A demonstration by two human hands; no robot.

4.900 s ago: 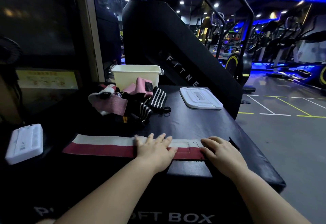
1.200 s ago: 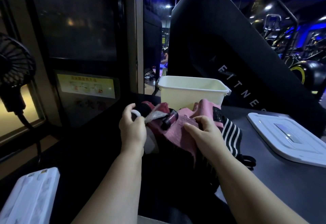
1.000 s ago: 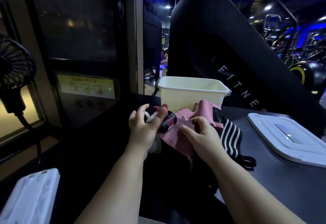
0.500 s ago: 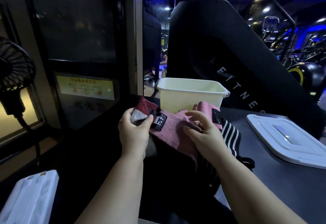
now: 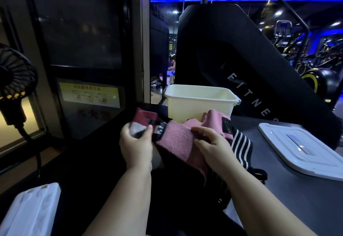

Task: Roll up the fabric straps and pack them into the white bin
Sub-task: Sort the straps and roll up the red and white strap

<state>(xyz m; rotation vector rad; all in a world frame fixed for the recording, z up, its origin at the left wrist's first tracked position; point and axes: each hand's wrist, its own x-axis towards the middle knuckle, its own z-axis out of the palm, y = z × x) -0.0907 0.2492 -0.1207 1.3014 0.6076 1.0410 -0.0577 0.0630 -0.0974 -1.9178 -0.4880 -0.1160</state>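
Fabric straps (image 5: pixel 239 143) before white bin (image 5: pixel 198 109), left hand (image 5: pixel 136 146) gripping red-white strap (image 5: pixel 142 122), right hand (image 5: pixel 213 144) pinching pink strap (image 5: pixel 178 141)

left hand (image 5: pixel 136 144) grips red-white strap (image 5: pixel 142 122) | right hand (image 5: pixel 213 143) pinches pink strap (image 5: pixel 178 141)

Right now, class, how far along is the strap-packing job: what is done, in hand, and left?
Done: nothing shows packed; the visible part of the white bin holds no straps. In hand: the left hand grips a red-and-white strap; the right hand pinches a pink strap. Left: those, plus the striped strap, need rolling and packing.
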